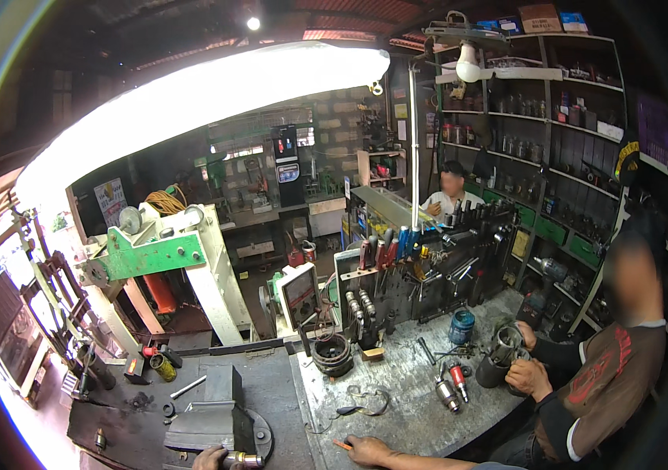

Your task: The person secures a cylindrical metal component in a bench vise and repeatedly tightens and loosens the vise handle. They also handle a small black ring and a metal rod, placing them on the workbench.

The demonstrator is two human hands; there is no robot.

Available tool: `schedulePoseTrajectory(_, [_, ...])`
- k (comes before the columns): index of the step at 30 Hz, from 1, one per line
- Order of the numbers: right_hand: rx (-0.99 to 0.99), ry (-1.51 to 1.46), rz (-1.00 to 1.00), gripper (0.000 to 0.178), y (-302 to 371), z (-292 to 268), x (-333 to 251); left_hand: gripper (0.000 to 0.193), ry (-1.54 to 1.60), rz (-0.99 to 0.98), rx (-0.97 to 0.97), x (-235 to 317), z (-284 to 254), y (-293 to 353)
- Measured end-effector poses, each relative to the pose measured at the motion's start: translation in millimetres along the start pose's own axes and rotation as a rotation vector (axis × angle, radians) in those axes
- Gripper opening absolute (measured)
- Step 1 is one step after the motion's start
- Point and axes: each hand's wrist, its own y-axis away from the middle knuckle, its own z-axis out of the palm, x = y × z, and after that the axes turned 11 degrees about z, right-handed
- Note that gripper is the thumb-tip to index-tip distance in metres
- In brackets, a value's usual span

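Two bare hands work at the near edge of a workshop bench; the left hand [208, 459], partly cut off by the lower edge, appears curled around one end of a shiny metal fitting [244, 460], which points out from its fingers toward the right hand. The right hand [373, 452], well apart from it, rests palm-down on the pale metal bench top [420, 423], pinching a short orange stick [342, 444] that points back toward the left hand. The step in hand seems to be handling the fitting beside the bench vise [204, 427], which stands just beyond the left hand; whether the two touch, I cannot tell. Judging from this, the next move calls for a steady left grip and a right hand free enough to bring the stick across to the metal. Beyond the right hand lies a looped strap [365, 401]; farther to its right are a red tool [458, 382] and a co-worker [616, 352] holding a dark cylinder [492, 371]
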Motion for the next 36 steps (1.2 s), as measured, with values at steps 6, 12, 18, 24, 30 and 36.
schedulePoseTrajectory(6, [0.069, -0.029, -0.162, 0.049, -3, -1, 9, 0.036, -0.018, -0.031, 0.078, 2, 6, 6])
schedulePoseTrajectory(12, [0.0, -0.183, -0.151, 0.051, -6, -18, 15, 0.042, 0.005, -0.022, 0.19, -7, 18, 11])
schedulePoseTrajectory(18, [-0.165, -0.238, -0.063, 0.046, -35, -18, 27, 0.044, -0.014, 0.047, 0.205, -15, 22, 10])
schedulePoseTrajectory(24, [-0.093, -0.246, -0.039, 0.048, -45, -2, 34, 0.045, -0.073, -0.005, 0.156, -9, 20, 6])
schedulePoseTrajectory(30, [0.116, -0.376, 0.045, 0.05, -37, 11, 20, 0.04, -0.061, 0.015, 0.093, -2, 10, -4])
schedulePoseTrajectory(36, [-0.014, -0.567, 0.026, 0.05, -10, 20, -21, 0.035, -0.085, 0.095, 0.04, -1, -3, -6])
